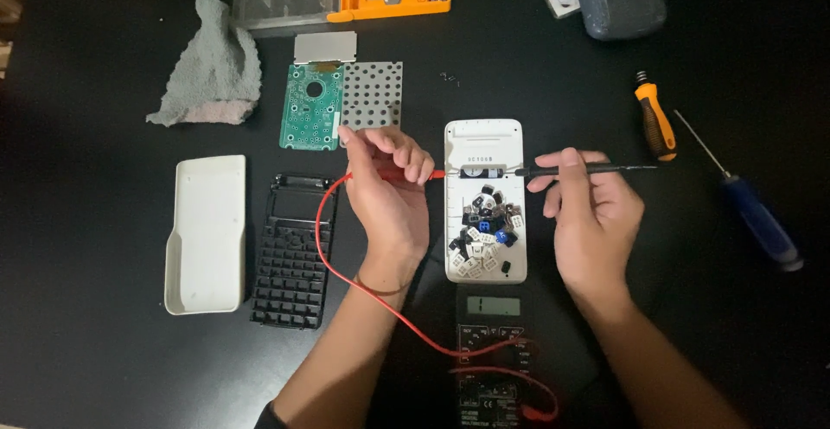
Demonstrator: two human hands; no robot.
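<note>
— Left hand (386,188): pinching the red probe (406,173), tip at the small cell in the white case half (484,204) mid-table. Right hand (595,211)?

— Pinching the black probe (588,169), tip at the cell's other end. Step, I'd judge: a reading. Next calls for steady tips and a look at the multimeter (493,351), near edge.
</note>
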